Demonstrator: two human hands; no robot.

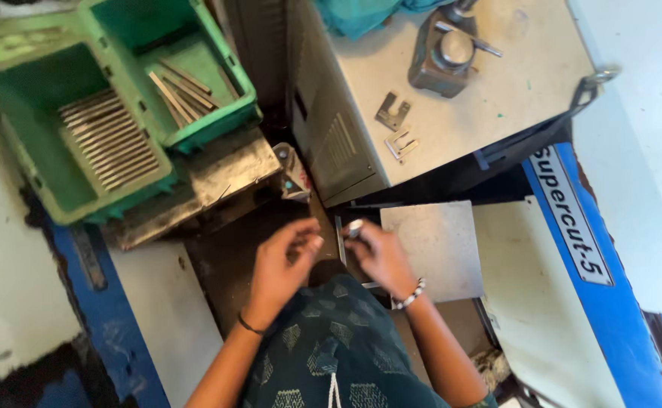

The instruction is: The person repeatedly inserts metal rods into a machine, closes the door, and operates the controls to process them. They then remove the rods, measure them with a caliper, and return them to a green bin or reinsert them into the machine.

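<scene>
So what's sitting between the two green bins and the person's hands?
In the head view, a dark, grimy metal slab lies between the green bins and the left hand and right hand, with a small pale part at its end.

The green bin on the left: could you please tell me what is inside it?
The green bin holds a row of thin metal strips lying side by side on its floor. Whether more strips lie under them cannot be seen.
</scene>
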